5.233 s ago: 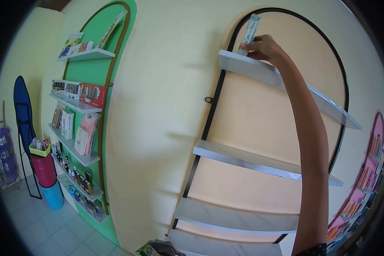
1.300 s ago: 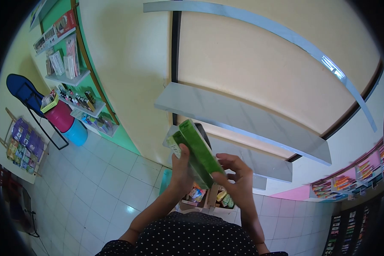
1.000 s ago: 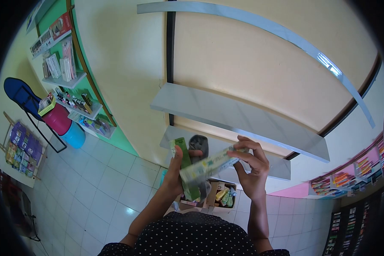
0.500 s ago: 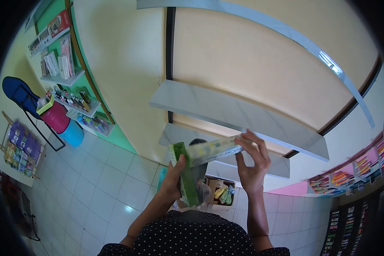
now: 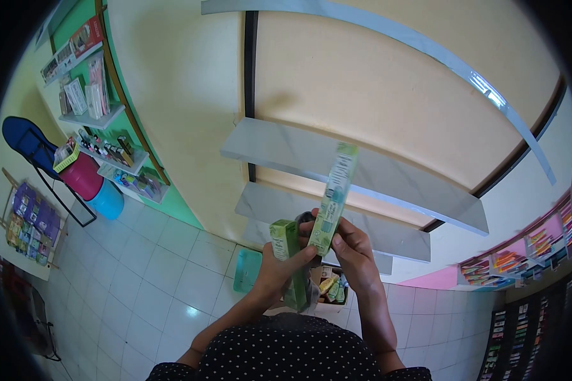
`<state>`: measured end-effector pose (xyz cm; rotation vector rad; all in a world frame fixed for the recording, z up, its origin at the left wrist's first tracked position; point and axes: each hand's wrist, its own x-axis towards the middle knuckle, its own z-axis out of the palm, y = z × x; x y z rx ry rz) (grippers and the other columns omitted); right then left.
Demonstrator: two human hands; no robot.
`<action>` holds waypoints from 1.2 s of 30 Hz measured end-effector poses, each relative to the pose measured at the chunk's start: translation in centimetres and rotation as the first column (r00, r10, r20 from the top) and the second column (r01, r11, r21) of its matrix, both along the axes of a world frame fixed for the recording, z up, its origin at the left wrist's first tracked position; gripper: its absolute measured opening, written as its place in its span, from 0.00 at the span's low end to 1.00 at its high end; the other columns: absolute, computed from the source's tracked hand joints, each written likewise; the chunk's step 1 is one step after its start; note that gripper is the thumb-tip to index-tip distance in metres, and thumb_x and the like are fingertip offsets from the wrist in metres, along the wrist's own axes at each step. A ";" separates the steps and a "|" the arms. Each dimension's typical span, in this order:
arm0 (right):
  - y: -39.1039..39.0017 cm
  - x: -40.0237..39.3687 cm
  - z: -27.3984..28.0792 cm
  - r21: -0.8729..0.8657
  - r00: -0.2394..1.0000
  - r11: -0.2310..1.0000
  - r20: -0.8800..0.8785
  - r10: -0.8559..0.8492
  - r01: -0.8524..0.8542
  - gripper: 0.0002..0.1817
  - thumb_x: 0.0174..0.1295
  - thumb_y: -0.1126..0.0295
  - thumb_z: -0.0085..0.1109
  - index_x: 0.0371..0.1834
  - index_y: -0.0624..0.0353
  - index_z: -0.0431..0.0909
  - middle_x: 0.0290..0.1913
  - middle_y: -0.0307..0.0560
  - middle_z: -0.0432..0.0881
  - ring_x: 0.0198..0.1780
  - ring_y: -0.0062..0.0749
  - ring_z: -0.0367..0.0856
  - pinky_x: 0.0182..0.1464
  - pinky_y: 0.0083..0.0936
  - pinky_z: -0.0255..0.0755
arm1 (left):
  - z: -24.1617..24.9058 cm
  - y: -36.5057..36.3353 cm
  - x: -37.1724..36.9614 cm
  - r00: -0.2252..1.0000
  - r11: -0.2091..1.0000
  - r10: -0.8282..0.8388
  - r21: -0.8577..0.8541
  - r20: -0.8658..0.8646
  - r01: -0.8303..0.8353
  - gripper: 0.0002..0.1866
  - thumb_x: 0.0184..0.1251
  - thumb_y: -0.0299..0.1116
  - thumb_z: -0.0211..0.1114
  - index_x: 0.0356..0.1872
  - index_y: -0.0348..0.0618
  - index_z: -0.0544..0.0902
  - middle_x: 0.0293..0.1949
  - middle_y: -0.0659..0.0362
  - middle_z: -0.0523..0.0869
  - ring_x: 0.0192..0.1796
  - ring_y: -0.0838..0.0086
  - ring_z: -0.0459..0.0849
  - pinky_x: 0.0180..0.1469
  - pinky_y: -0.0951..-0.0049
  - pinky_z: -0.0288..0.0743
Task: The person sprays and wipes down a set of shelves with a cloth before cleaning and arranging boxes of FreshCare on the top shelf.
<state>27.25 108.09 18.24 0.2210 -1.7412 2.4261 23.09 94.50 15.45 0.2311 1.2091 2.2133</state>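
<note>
Low in the centre, my left hand (image 5: 279, 270) is closed around a green box (image 5: 289, 251), whose printed end faces up. A second long green box (image 5: 334, 197) stands nearly upright, tilted to the right, in front of the shelf edge. The fingers of my right hand (image 5: 357, 257) are closed on its lower end, and my left thumb reaches close to that end. Behind the hands is a dark object, mostly hidden.
Marbled wall shelves (image 5: 286, 152) are ahead. On the floor lie a teal basket (image 5: 246, 270) and a cardboard box (image 5: 337, 298) with packets. Stocked shelves (image 5: 98, 117), a pink bin (image 5: 82, 174) and a blue bin (image 5: 108, 202) stand left; pink display shelves (image 5: 527, 247) are right.
The right-hand box has swung from nearly level to nearly upright. My right hand has moved lower and left, and now grips its lower end. The teal basket shows more fully.
</note>
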 end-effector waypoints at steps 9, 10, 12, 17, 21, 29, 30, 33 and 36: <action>0.3 0.2 0.1 0.110 0.957 0.951 -0.036 -0.288 0.290 0.29 0.52 0.65 0.56 0.55 0.69 0.60 0.54 0.53 0.67 0.52 0.35 0.68 0.54 0.30 0.62 | 0.4 0.1 0.7 0.903 0.941 0.230 -0.152 -0.364 -0.301 0.19 0.43 0.26 0.68 0.38 0.32 0.75 0.32 0.57 0.80 0.32 0.79 0.79 0.35 0.80 0.74; 0.4 0.1 -0.1 0.081 0.947 0.944 -0.039 -0.319 0.321 0.29 0.50 0.68 0.59 0.54 0.69 0.60 0.52 0.52 0.68 0.50 0.34 0.69 0.53 0.30 0.63 | 0.4 0.1 0.8 0.847 0.929 0.291 -0.078 -0.445 -0.361 0.18 0.43 0.25 0.68 0.38 0.32 0.75 0.31 0.57 0.80 0.32 0.78 0.79 0.35 0.80 0.75; 0.8 0.0 -0.3 0.064 0.961 0.960 -0.042 -0.272 0.274 0.29 0.51 0.67 0.58 0.55 0.69 0.60 0.52 0.52 0.69 0.50 0.34 0.69 0.52 0.31 0.64 | 0.2 0.0 0.8 0.885 0.939 0.278 -0.088 -0.373 -0.332 0.17 0.43 0.25 0.69 0.37 0.32 0.75 0.30 0.57 0.80 0.31 0.78 0.79 0.34 0.79 0.75; 0.9 -0.1 0.3 -0.003 0.991 0.992 -0.027 -0.130 0.130 0.27 0.53 0.73 0.54 0.56 0.67 0.58 0.49 0.53 0.71 0.51 0.34 0.70 0.52 0.30 0.64 | -0.9 -0.1 0.7 0.970 0.969 0.231 -0.074 -0.081 -0.237 0.16 0.42 0.25 0.69 0.34 0.33 0.75 0.30 0.56 0.80 0.30 0.78 0.79 0.33 0.79 0.75; 0.9 -0.1 0.9 -0.106 0.989 0.984 -0.027 -0.146 0.143 0.35 0.49 0.67 0.58 0.59 0.65 0.52 0.50 0.58 0.68 0.50 0.38 0.70 0.50 0.33 0.66 | -0.2 0.2 0.9 0.958 0.955 0.255 -0.118 -0.129 -0.271 0.17 0.42 0.25 0.69 0.35 0.33 0.74 0.30 0.56 0.80 0.31 0.77 0.79 0.33 0.78 0.75; 2.3 0.6 1.1 -0.159 0.868 0.871 -0.113 -0.483 0.464 0.39 0.44 0.69 0.63 0.59 0.59 0.52 0.50 0.58 0.68 0.48 0.40 0.72 0.46 0.36 0.72 | -0.5 -0.3 0.2 0.843 0.924 0.306 -0.074 -0.442 -0.375 0.17 0.42 0.19 0.65 0.37 0.32 0.73 0.35 0.53 0.79 0.37 0.76 0.78 0.37 0.79 0.75; 2.5 0.6 1.1 -0.190 0.864 0.871 -0.145 -0.481 0.453 0.28 0.45 0.72 0.61 0.52 0.61 0.62 0.47 0.57 0.71 0.45 0.38 0.74 0.39 0.32 0.76 | -0.5 -0.4 -0.1 0.837 0.930 0.297 -0.060 -0.460 -0.363 0.18 0.42 0.20 0.65 0.39 0.32 0.73 0.35 0.53 0.79 0.37 0.77 0.78 0.38 0.78 0.75; 3.8 1.4 0.8 0.069 0.916 0.913 -0.029 -0.401 0.402 0.16 0.46 0.77 0.59 0.40 0.63 0.71 0.42 0.57 0.74 0.39 0.36 0.77 0.32 0.26 0.78 | -1.1 -1.0 -0.8 0.848 0.936 0.288 -0.056 -0.446 -0.348 0.21 0.41 0.20 0.64 0.42 0.32 0.72 0.37 0.54 0.78 0.37 0.77 0.78 0.39 0.77 0.74; 4.1 1.8 0.7 0.147 0.956 0.945 -0.014 -0.294 0.293 0.09 0.45 0.82 0.57 0.31 0.63 0.73 0.39 0.57 0.76 0.33 0.31 0.78 0.25 0.19 0.76 | -1.0 -1.1 -1.5 0.901 0.952 0.292 0.011 -0.322 -0.305 0.22 0.41 0.19 0.63 0.43 0.31 0.72 0.38 0.54 0.78 0.37 0.76 0.78 0.39 0.77 0.74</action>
